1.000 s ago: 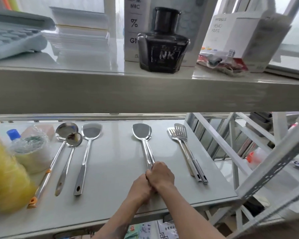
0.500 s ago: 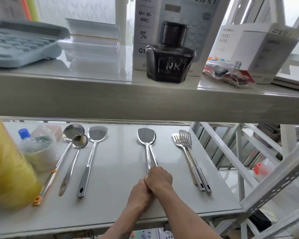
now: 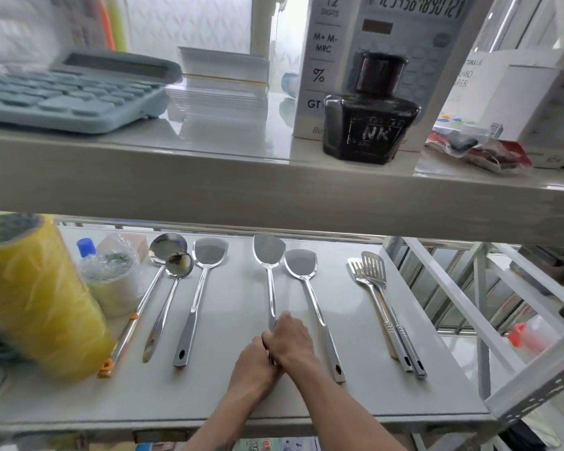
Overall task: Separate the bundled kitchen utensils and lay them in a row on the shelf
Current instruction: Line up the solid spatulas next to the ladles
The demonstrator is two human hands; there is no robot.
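Observation:
Steel utensils lie on the white lower shelf point(image 3: 235, 402). Both hands meet at the handle end of one spatula point(image 3: 269, 255): my left hand point(image 3: 253, 369) and my right hand point(image 3: 290, 341) are closed around its handle. Just right of it a second spatula point(image 3: 302, 265) lies free on the shelf. To the left lie two ladles point(image 3: 168, 247), the smaller ladle point(image 3: 179, 263) overlapping the bigger, and a third spatula point(image 3: 209, 252). At the right two slotted turners point(image 3: 373, 268) lie stacked together.
A yellow roll point(image 3: 36, 304) and a wrapped tape roll point(image 3: 111, 281) with a blue-capped bottle point(image 3: 86, 247) stand at the left. The upper shelf point(image 3: 274, 187) overhangs, carrying a calculator point(image 3: 62, 96), an ink bottle point(image 3: 370, 115) and boxes. White rack struts point(image 3: 469, 314) rise at the right.
The two spatulas that lay as one pair have come apart: one now lies free to the right, the other stays in my hands. The camera tilted upward.

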